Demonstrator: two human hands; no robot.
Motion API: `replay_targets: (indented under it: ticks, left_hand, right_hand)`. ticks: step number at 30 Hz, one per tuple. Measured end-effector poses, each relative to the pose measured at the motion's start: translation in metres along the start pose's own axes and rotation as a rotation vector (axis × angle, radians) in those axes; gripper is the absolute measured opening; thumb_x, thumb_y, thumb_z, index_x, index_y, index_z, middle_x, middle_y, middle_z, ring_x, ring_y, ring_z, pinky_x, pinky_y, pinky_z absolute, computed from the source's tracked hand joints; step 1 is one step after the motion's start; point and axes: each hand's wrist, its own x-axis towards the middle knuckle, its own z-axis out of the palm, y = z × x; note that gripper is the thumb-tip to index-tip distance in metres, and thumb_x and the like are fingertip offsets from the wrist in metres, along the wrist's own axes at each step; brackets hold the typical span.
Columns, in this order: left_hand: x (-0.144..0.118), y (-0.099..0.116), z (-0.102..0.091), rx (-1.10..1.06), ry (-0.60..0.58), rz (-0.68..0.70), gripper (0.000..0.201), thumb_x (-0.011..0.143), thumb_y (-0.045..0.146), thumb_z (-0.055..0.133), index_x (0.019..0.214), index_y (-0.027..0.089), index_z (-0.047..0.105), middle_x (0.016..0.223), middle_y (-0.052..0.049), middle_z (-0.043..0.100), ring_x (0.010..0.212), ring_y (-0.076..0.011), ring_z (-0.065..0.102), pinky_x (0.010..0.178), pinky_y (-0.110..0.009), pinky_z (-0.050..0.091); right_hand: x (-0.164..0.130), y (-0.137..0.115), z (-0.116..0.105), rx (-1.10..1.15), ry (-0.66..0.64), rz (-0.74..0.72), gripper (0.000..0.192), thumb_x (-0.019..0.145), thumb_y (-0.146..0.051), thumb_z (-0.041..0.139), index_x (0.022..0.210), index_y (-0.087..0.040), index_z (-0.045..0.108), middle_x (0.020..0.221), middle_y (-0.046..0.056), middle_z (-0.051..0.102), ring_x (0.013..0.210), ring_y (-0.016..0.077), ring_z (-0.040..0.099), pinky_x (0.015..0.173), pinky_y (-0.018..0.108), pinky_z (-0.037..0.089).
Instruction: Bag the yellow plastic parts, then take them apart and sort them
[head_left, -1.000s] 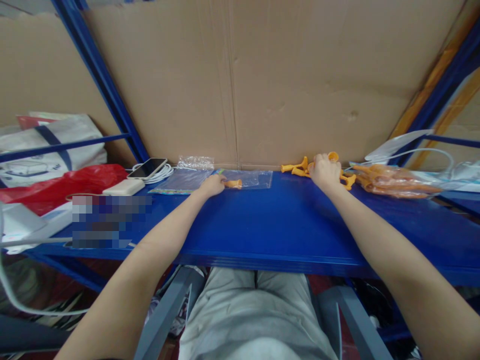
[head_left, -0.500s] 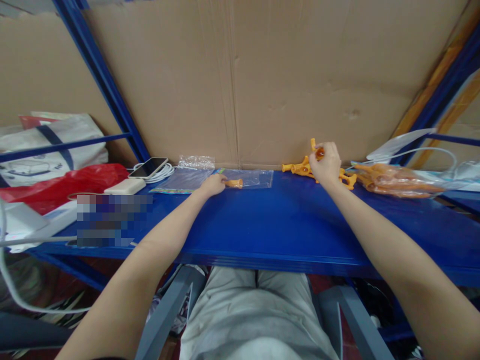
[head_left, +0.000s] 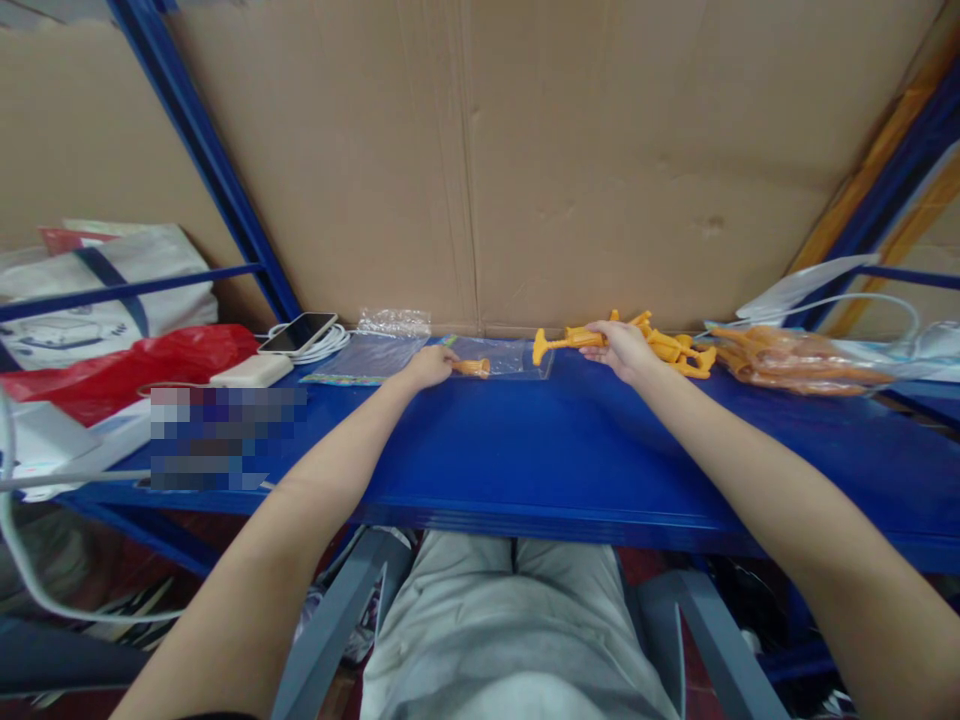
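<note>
My left hand (head_left: 430, 367) is closed at the left end of a short orange plastic piece (head_left: 472, 368) with a flared end. This piece lies over or inside a clear plastic bag (head_left: 525, 358); I cannot tell which. Between the thumb and fingers of my right hand (head_left: 628, 348) is a longer orange plastic part (head_left: 553, 345), held sideways with its T-shaped end pointing left. Behind and right of that hand, a pile of similar orange parts (head_left: 686, 352) rests on the blue table (head_left: 525, 450).
More flat clear bags (head_left: 367, 358) lie left of my left hand. Farther left are a phone (head_left: 298, 333) on a coiled white cable, a white block (head_left: 251, 373) and a red bag (head_left: 150, 360). A bagged bundle of orange parts (head_left: 802, 365) lies right. Cardboard (head_left: 525, 180) backs the table.
My right hand has lowered and moved left from the pile, bringing an orange part toward the clear bag. The part has turned from upright to sideways. My left hand stays nearly still.
</note>
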Motion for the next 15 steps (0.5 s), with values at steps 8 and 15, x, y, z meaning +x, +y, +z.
replay_targets:
  ticks: [8,15]
  left_hand:
    - [-0.002,0.006,0.000,-0.029,0.023,0.020,0.045,0.088,0.013,0.047,0.119,0.021,0.078,0.127,-0.002,0.074,0.122,-0.0229,0.068,0.105,-0.025,0.050]
    - [0.000,0.003,0.004,-0.036,0.054,0.048,0.043,0.087,0.013,0.050,0.116,0.023,0.079,0.124,0.000,0.075,0.118,-0.0220,0.070,0.104,-0.025,0.051]
  right_hand:
    - [0.006,0.015,0.001,0.033,-0.137,0.282,0.014,0.095,-0.011,0.050,0.087,-0.019,0.057,0.065,0.001,0.064,0.056,0.0121,0.063,0.066,0.028,0.060]
    - [0.008,0.018,-0.002,-0.016,-0.215,0.280,0.012,0.100,-0.019,0.049,0.091,-0.020,0.057,0.067,0.002,0.066,0.057,0.0139,0.065,0.067,0.031,0.062]
